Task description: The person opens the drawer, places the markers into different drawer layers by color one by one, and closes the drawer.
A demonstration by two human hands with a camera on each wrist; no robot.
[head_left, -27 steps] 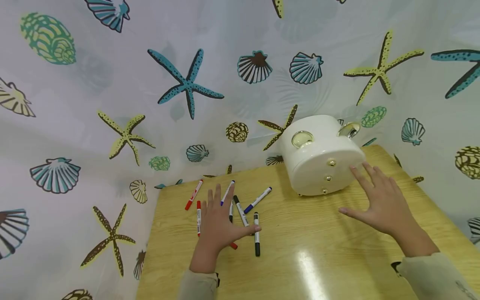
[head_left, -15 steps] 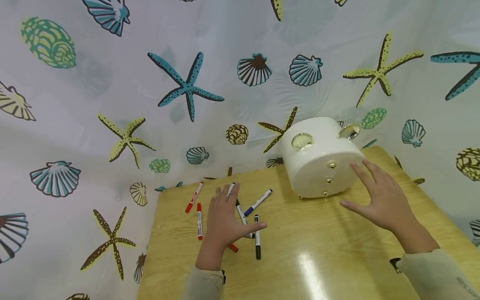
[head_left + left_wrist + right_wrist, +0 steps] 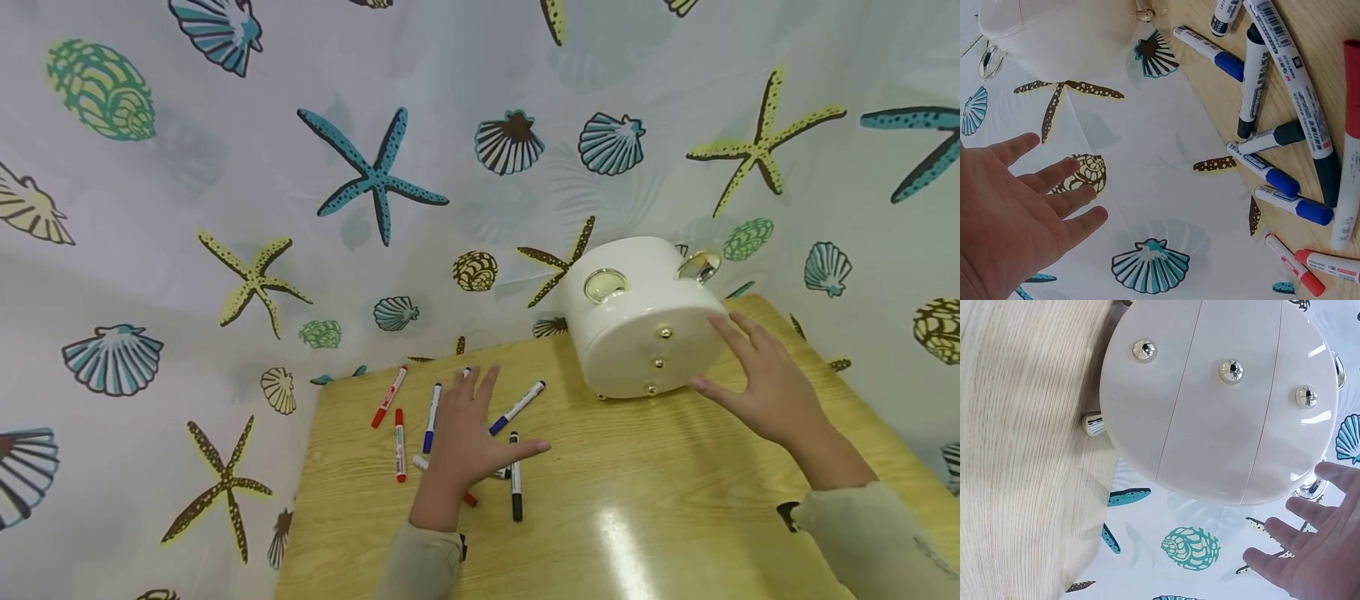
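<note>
My left hand (image 3: 468,446) hovers with spread fingers over a scatter of markers on the table, holding nothing. Around it lie a red marker (image 3: 389,397), a blue marker (image 3: 432,417), another blue one (image 3: 517,407) and a black marker (image 3: 516,477); others are partly hidden beneath the hand. A white drum-shaped box (image 3: 633,300) with gold knobs (image 3: 1231,372) stands at the back right. Beside its right side is my right hand (image 3: 772,392), fingers apart and empty. In the right wrist view its fingertips come near the box's edge; whether they touch is unclear.
A wooden table (image 3: 600,500) carries everything. Behind and along both sides hangs a white curtain (image 3: 450,67) printed with shells and starfish, close behind the box. Small metal feet (image 3: 1093,424) hold the box off the tabletop.
My left hand has drifted right over the markers, uncovering a blue one on its left. The right hand has risen slightly beside the box. Box and markers stay put.
</note>
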